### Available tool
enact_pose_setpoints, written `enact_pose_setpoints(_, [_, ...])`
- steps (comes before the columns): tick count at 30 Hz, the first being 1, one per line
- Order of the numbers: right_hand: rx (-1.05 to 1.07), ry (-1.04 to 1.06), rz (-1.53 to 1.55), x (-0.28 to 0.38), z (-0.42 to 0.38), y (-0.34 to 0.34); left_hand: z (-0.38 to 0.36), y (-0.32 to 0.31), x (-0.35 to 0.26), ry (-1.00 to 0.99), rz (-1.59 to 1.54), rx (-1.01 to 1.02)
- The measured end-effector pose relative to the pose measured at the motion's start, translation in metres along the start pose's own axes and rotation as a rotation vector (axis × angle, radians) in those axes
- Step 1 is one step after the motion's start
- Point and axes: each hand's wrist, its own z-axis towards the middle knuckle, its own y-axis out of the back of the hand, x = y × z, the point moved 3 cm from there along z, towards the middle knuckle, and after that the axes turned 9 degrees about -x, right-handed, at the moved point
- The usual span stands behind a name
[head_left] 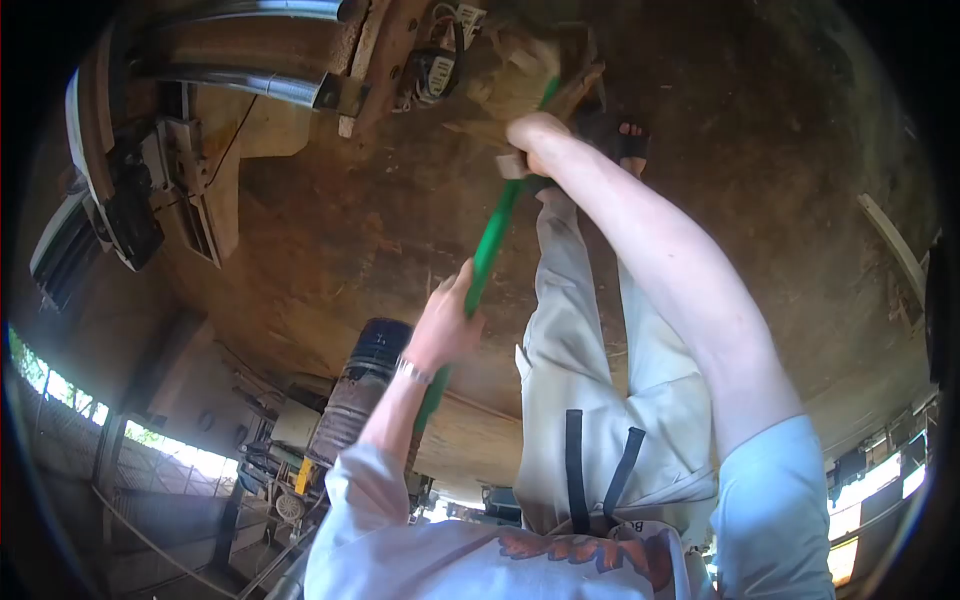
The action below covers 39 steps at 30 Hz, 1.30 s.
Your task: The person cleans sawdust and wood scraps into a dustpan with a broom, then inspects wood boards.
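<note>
A long green pole (492, 240) runs slantwise in front of my legs. My left hand (447, 320), with a metal band at the wrist, is wrapped round its lower part. Farther up, my right hand (540, 140) is closed round the pole near its far end, with a small pale piece (511, 166) right by the fingers. Beyond the right hand, the pole's tip overlaps a blurred pale heap (520, 75) on the floor, and the kind of tool is not clear. My feet stand close by, one in a dark open-toed sandal (632, 140).
Metal machinery with shiny rails (240, 85) stands at the upper left, beside a labelled box with cables (438, 75). A rusty dark barrel (365, 390) is left of my left arm. A pale strip (893, 240) lies on the brown floor (760, 200) at the right.
</note>
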Motion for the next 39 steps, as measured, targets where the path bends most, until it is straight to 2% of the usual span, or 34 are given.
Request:
enact_pose_setpoints(1, [-0.022, 0.035, 0.013, -0.005, 0.025, 0.008, -0.015, 0.011, -0.008, 0.028, 0.006, -0.041])
enact_pose_setpoints(3, [0.234, -0.109, 0.324, 0.008, -0.039, 0.102, -0.068, 0.047, -0.014, 0.078, 0.051, -0.164])
enact_pose_setpoints(5, [0.248, -0.089, 0.324, -0.012, 0.013, 0.120, -0.088, 0.064, -0.015, 0.102, 0.188, -0.238])
enact_pose_setpoints(8, [0.218, -0.147, 0.463, -0.011, 0.006, 0.133, -0.069, 0.059, 0.000, 0.242, 0.366, -0.240])
enact_pose_setpoints(11, [0.289, -0.255, 0.724, -0.016, 0.016, 0.135, 0.002, 0.027, 0.026, 0.317, 0.436, -0.293])
enact_pose_setpoints(15, [0.274, -0.199, 0.620, -0.026, 0.019, 0.142, 0.128, -0.012, 0.046, 0.303, 0.426, -0.478])
enact_pose_setpoints(16, [0.281, -0.215, 0.612, -0.028, 0.016, 0.139, 0.170, -0.029, 0.078, 0.201, 0.434, -0.598])
enact_pose_setpoints(18, [0.285, -0.214, 0.604, -0.019, 0.016, 0.136, 0.226, -0.015, 0.061, 0.256, 0.289, -0.537])
enact_pose_setpoints(21, [0.251, -0.218, 0.582, -0.013, 0.011, 0.133, 0.269, -0.010, 0.083, 0.175, 0.512, -0.366])
enact_pose_setpoints(22, [0.264, -0.214, 0.598, -0.015, 0.015, 0.131, 0.260, -0.010, 0.083, 0.098, 0.593, -0.358])
enact_pose_setpoints(25, [0.290, -0.204, 0.573, -0.017, 0.013, 0.126, 0.211, 0.009, 0.082, 0.131, 0.620, -0.154])
enact_pose_setpoints(28, [0.249, -0.187, 0.545, -0.011, 0.007, 0.131, 0.156, 0.025, 0.082, -0.010, 0.640, -0.069])
enact_pose_setpoints(33, [0.279, -0.212, 0.540, -0.014, 0.029, 0.126, 0.075, -0.005, 0.060, -0.144, 0.442, 0.057])
enact_pose_setpoints(35, [0.280, -0.236, 0.562, -0.020, 0.031, 0.118, 0.045, -0.027, 0.035, -0.066, 0.333, 0.192])
enact_pose_setpoints(37, [0.289, -0.236, 0.596, -0.021, 0.034, 0.115, 0.014, -0.039, 0.017, -0.053, 0.212, 0.062])
enact_pose_setpoints(39, [0.350, -0.227, 0.613, -0.022, 0.032, 0.120, -0.012, -0.027, 0.002, -0.015, 0.085, -0.018])
